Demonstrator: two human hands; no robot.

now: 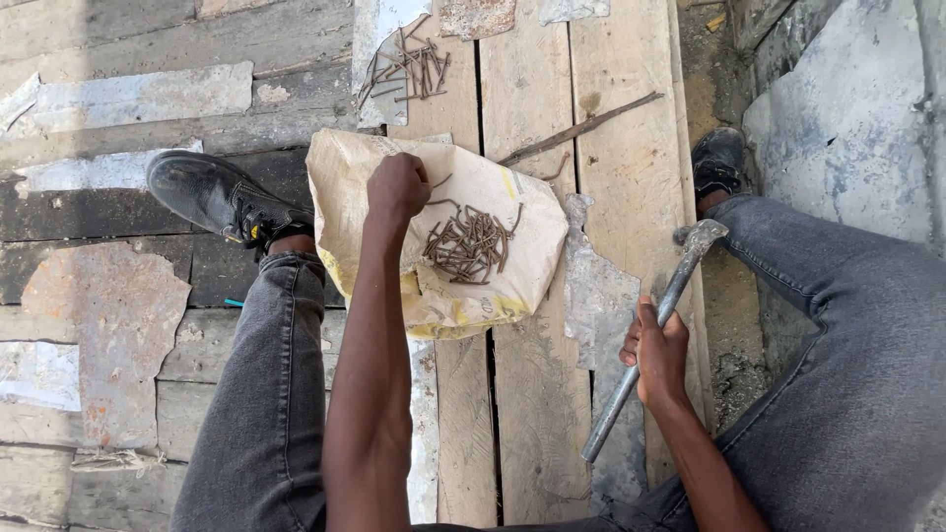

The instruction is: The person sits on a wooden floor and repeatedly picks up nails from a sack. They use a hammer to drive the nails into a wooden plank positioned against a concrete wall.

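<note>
Your two knees in grey jeans sit closest, one on each side. Your left hand is curled shut over a tan paper bag with yellow marks, lying flat on the planks. On the bag sits one pile of rusty nails, thin and brown. Another nail pile lies farther off. Your right hand grips one metal hammer. Two black shoes show.
</note>
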